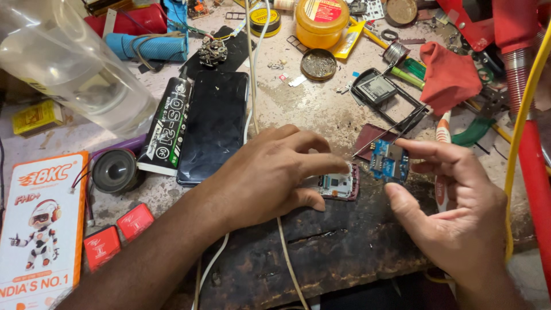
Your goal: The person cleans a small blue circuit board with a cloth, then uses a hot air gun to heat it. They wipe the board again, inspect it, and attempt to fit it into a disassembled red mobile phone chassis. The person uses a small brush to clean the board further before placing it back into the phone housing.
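My left hand [270, 172] rests on the dark worn bench, its fingertips and thumb pinching a small maroon phone housing [340, 185] with a pale inner face. A blue circuit board [388, 161] lies just right of it. Over that board hovers my right hand [453, 206], fingers spread and empty, index finger reaching above the board. A thin metal probe [390, 131] slants across the bench behind the board.
A black smartphone [215, 123] and a black glue tube [168, 126] lie at left. A small round speaker [115, 170], two red packets [117, 232] and a white-and-orange box [40, 229] sit nearby. A red cloth [450, 77], an orange jar [321, 22] and white cables [249, 86] crowd the back.
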